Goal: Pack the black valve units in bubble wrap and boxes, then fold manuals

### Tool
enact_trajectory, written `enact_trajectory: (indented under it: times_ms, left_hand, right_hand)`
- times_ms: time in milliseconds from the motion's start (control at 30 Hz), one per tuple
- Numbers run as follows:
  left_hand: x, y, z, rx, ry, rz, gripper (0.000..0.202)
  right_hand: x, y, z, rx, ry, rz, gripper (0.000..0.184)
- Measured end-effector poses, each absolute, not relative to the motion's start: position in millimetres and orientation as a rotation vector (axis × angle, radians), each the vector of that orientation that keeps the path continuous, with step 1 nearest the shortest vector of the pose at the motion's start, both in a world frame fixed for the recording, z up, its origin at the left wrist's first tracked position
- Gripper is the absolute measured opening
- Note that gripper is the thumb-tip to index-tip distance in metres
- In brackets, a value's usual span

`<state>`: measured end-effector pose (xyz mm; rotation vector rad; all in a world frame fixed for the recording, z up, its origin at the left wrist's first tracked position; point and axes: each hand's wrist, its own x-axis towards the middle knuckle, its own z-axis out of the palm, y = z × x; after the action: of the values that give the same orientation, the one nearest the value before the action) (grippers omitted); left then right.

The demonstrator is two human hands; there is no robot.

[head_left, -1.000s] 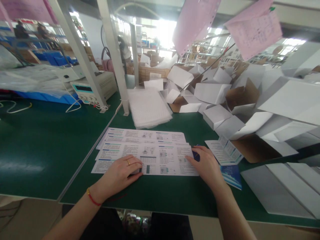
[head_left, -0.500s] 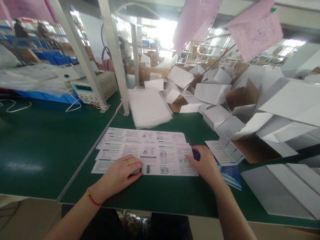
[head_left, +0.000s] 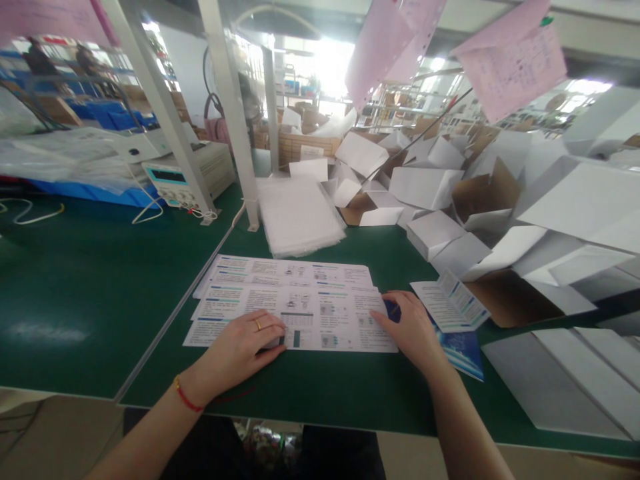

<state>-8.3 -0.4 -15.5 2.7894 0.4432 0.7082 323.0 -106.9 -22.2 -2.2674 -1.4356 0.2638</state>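
Several printed instruction sheets [head_left: 320, 307] lie overlapped on the green bench mat [head_left: 100, 287] in front of me. My left hand [head_left: 240, 350], with a ring and a red wrist cord, rests palm down on the lower left part of the top sheet, fingers lying on the paper. At that sheet's right edge my right hand [head_left: 410, 330] has its fingers curled and pinching the paper. A folded leaflet [head_left: 450, 303] and a blue booklet [head_left: 463, 350] lie just right of that hand.
A stack of white bubble-wrap bags [head_left: 297, 213] lies behind the sheets beside a metal post [head_left: 230, 113]. White folded cartons [head_left: 425, 187] pile up at the back right, and flat carton blanks [head_left: 565, 380] lie at the right. A bench power supply [head_left: 190, 177] stands back left. Pink papers [head_left: 510, 60] hang overhead.
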Motion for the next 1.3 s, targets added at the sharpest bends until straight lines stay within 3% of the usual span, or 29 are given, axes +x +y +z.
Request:
enact_trajectory:
  times_ms: [800,1300]
  left_hand:
    - [-8.4,-1.7,-13.9,2.794,0.475,0.666,0.012]
    - [-7.6,-1.7,-12.4,2.803,0.461,0.684,0.011]
  right_hand:
    - [326.1,-105.7,-33.1,-2.225,-1.419,0.165,0.033]
    - [297.8,-116.7,-31.4,-2.192,-1.471,0.008,0.045]
